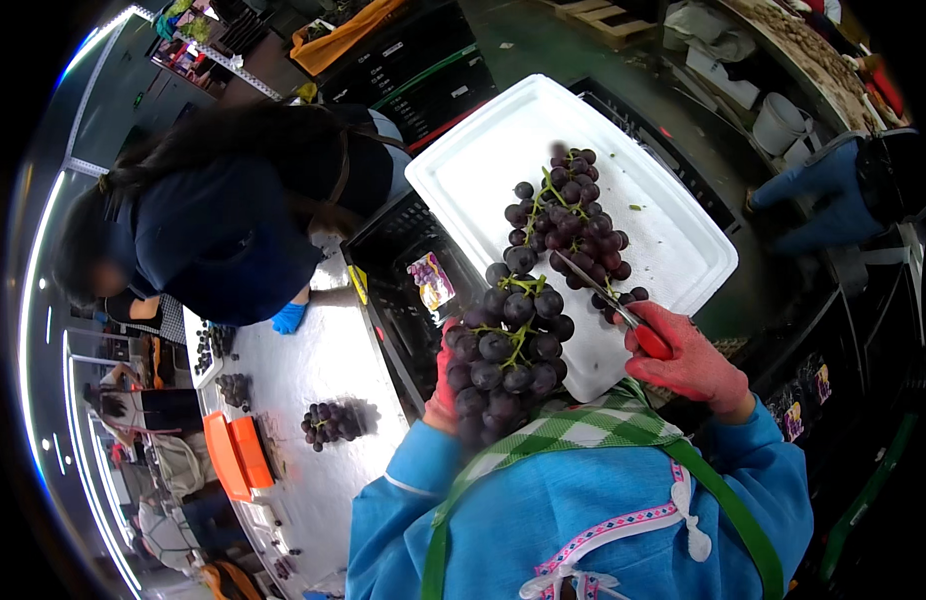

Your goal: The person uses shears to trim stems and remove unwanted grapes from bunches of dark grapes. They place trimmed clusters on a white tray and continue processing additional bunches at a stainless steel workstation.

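My left hand [444, 382], in a pink glove, holds up a bunch of dark grapes [508, 345] in front of my chest; the grapes hide most of its fingers. In my gloved right hand [676, 352] is a pair of pruning snips [646, 334] with red handles, the thin blades pointing up and left over the tray; whether the blades are apart I cannot tell. Beyond both hands, a white foam tray [470, 165] holds more dark grapes [575, 210] on green stems, with small stem bits lying beside them.
A black crate [388, 247] with printed packaging [431, 281] stands left of the tray. On the metal table [335, 315] lie a grape bunch [331, 424] and an orange container [238, 454]. A co-worker [230, 217] leans in at left, one blue glove [289, 318] near the table. Stacked crates [425, 82] stand behind.
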A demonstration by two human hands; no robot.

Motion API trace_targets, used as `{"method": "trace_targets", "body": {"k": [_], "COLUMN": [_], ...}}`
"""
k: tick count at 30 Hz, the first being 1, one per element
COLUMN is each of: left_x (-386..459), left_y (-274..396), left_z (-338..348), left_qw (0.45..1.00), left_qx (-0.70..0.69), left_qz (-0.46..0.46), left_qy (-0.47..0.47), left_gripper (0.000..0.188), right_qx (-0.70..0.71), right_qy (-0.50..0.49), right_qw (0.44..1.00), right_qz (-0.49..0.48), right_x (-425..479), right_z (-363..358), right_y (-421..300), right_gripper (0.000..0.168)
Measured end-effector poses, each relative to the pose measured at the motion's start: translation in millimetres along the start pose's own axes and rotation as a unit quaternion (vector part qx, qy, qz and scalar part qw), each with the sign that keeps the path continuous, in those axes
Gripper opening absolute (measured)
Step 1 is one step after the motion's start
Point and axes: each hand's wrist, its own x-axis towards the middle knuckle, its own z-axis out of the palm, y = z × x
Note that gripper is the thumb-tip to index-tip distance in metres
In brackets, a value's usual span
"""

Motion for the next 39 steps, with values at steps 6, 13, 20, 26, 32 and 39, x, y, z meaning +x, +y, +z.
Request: {"method": "trace_targets", "body": {"k": [6, 13, 20, 26, 32, 39], "left_x": [10.6, 12.0, 6.6, 7.5, -2.6, -4.3], "left_y": [3.0, 1.9, 0.9, -10.0, -10.0, -13.5], "left_z": [-10.1, -14.1, -54.2, -69.7, -32.5, -38.6], "left_qw": [0.979, 0.986, 0.976, 0.996, 0.998, 0.979], "left_qx": [-0.172, -0.121, -0.142, -0.071, 0.046, 0.168], "left_qz": [-0.051, -0.056, -0.117, -0.055, 0.036, 0.110], "left_qy": [-0.092, -0.101, -0.119, -0.010, 0.010, 0.029], "left_gripper": [0.033, 0.026, 0.030, 0.037, 0.040, 0.036], "right_qx": [-0.283, -0.481, -0.528, -0.537, -0.419, -0.276], "right_qy": [0.078, 0.094, 0.062, 0.040, 0.117, 0.139], "right_qw": [0.946, 0.852, 0.830, 0.832, 0.896, 0.943], "right_qz": [-0.139, -0.182, -0.171, -0.135, -0.086, -0.125], "right_x": [6.5, 12.6, 5.0, 1.5, -3.2, -8.0], "right_z": [-8.9, -19.6, -28.8, -31.4, -31.1, -20.2], "right_y": [-28.8, -51.3, -68.9, -68.4, -56.0, -35.3], "right_gripper": [0.058, 0.057, 0.048, 0.054, 0.051, 0.054]}}
